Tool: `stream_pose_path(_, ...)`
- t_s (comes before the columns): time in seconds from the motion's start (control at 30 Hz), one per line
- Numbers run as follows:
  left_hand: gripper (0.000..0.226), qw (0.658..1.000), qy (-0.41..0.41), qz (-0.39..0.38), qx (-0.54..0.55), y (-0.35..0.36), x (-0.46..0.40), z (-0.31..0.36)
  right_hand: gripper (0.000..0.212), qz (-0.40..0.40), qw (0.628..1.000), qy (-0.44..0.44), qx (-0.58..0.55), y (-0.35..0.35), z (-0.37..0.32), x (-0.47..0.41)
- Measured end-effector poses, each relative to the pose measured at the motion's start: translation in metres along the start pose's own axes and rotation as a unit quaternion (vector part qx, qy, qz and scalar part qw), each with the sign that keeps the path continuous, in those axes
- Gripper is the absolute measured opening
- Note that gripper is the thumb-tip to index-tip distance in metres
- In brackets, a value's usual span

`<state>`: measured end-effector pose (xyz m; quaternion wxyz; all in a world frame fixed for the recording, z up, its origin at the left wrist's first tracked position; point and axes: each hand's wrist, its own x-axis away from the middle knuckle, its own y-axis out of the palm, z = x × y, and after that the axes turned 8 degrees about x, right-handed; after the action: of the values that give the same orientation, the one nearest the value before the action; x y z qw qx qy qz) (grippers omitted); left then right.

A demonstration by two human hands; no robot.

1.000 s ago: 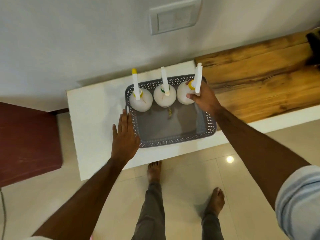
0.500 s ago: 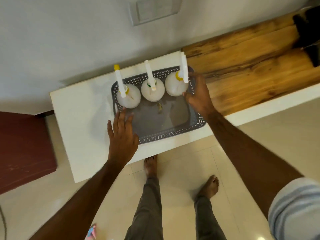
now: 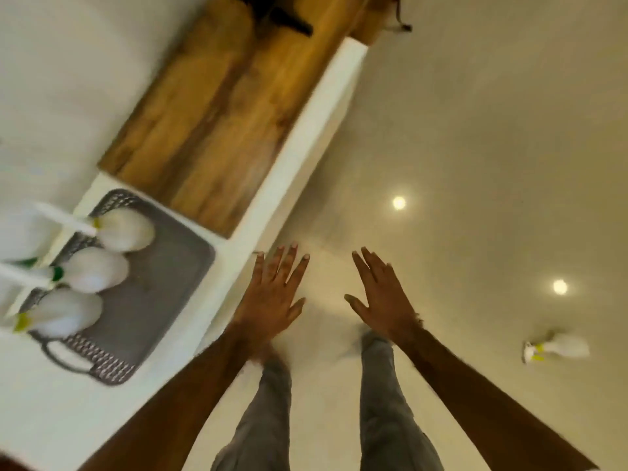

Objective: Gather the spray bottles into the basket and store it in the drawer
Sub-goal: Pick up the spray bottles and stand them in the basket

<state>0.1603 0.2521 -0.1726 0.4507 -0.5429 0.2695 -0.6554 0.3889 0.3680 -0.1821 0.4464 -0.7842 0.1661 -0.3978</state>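
The grey perforated basket (image 3: 170, 294) rests on the white counter at the left, with three white spray bottles standing in it: one with a yellow collar (image 3: 125, 231), one with a green collar (image 3: 95, 270) and another yellow one (image 3: 68, 312). A further white spray bottle (image 3: 560, 348) lies on the floor at the far right. My left hand (image 3: 275, 297) and my right hand (image 3: 380, 294) hover over the floor with fingers spread, holding nothing, both away from the basket.
The white counter (image 3: 295, 144) runs diagonally with a wooden slab (image 3: 210, 120) on it past the basket. A dark object (image 3: 275, 11) sits at the slab's far end. My legs stand on the glossy beige floor (image 3: 475, 130), which reflects two lights.
The view has swung to the right, so the counter now sits at the left. Both hands have left the basket and come out over the floor. A bottle on the floor has come into view.
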Motion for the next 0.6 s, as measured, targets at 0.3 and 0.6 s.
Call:
stream_pose_path(0.3, 0.076, 0.969, 0.191, -0.112, -0.108, -0.008, -0.186, 0.246, 0.079, 0.037, 0.961, 0.237, -0.137, 0.009, 0.25, 0.111)
stream_pose_path(0.6, 0.074, 0.904, 0.364, -0.152, -0.167, 0.041, -0.323, 0.507, 0.073, 0.076, 0.853, 0.457, -0.242, 0.039, 0.447, 0.245)
